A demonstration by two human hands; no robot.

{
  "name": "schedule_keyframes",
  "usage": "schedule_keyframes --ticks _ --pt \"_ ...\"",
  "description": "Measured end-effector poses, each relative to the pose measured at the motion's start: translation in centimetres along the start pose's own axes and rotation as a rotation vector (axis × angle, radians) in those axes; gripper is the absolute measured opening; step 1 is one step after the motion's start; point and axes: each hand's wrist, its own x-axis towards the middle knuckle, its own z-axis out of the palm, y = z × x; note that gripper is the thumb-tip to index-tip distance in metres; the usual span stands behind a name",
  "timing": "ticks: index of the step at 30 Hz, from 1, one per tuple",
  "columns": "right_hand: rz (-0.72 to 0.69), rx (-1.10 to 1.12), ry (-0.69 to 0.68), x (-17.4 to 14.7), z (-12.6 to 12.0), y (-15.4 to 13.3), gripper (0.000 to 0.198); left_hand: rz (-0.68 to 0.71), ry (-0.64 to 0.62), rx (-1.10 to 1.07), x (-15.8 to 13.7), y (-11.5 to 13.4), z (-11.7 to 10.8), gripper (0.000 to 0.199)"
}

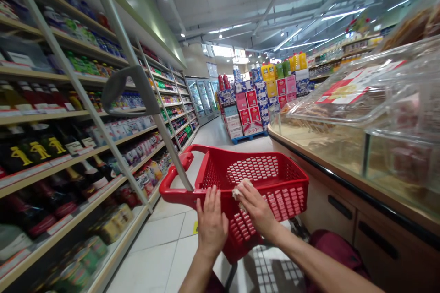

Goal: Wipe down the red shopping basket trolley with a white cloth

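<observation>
A red plastic shopping cart with perforated sides stands right in front of me. My left hand rests on its near side by the rim, fingers stretched and lying flat, holding nothing. In my right hand is a crumpled white cloth, pressed against the near rim; the fingertips partly cover it. Whether it is cloth or paper is hard to tell. A grey metal pole slants up from the handle end of the cart, with a grey plastic loop on it. The cart's basket looks bare inside.
Shelves of bottles and cans line the left side. On the right, a glass-edged counter carries clear plastic food packs. Stacked cartons on a blue pallet stand ahead, with glass-door fridges beyond. Tiled floor runs below.
</observation>
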Motion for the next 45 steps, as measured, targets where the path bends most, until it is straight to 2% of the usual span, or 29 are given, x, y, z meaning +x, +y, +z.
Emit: schedule_keyframes --ticks 4,8,12,18,23,28,32,34,36,39,42,44,45 --pt "-0.057 0.028 -0.063 0.0 1.1 -1.0 0.038 -0.179 0.113 0.09 0.4 -3.9 -1.5 0.058" --pt "-0.08 0.065 -0.058 1.2 2.2 -3.0 0.036 -0.206 0.045 0.138 0.3 -6.4 -1.7 0.056" --pt "-0.087 0.071 -0.01 4.3 3.2 -4.8 0.035 -0.195 0.009 0.15 0.1 -6.8 -1.8 0.054" --pt "-0.2 0.108 -0.12 4.2 4.0 -6.6 0.032 -0.138 -0.015 0.132 0.1 -7.9 -3.0 0.051" --pt "-0.179 0.109 -0.01 7.7 5.1 -8.5 0.031 -0.235 0.009 0.183 -0.1 -9.6 -3.7 0.054" --pt "-0.254 0.17 -0.12 6.1 6.1 -9.0 0.026 -0.199 -0.018 0.184 -0.4 -9.8 -3.8 0.058" --pt "-0.15 0.165 -0.009 8.7 5.6 -9.7 0.032 -0.223 0.0 0.183 -0.5 -9.5 -3.5 0.054" --pt "-0.069 0.141 0.048 10.3 5.7 -9.3 0.035 -0.241 0.004 0.186 -0.5 -9.3 -3.4 0.052" --pt "-0.022 0.119 0.052 10.1 5.6 -7.6 0.038 -0.252 0.015 0.183 -0.6 -8.9 -3.4 0.053" --pt "0.062 0.062 0.015 6.5 4.3 -2.9 0.041 -0.211 0.036 0.155 -0.7 -7.5 -3.2 0.052" --pt "0.264 -0.051 -0.01 3.1 2.3 1.2 0.04 -0.124 0.017 0.099 0.0 -5.3 -2.5 0.052" --pt "0.328 -0.103 -0.036 2.9 1.9 1.6 0.039 -0.075 -0.049 0.061 0.9 -3.7 -1.8 0.052" --pt "0.313 -0.109 -0.051 3.3 2.1 1.2 0.038 -0.06 -0.094 0.049 1.3 -2.9 -1.5 0.053"
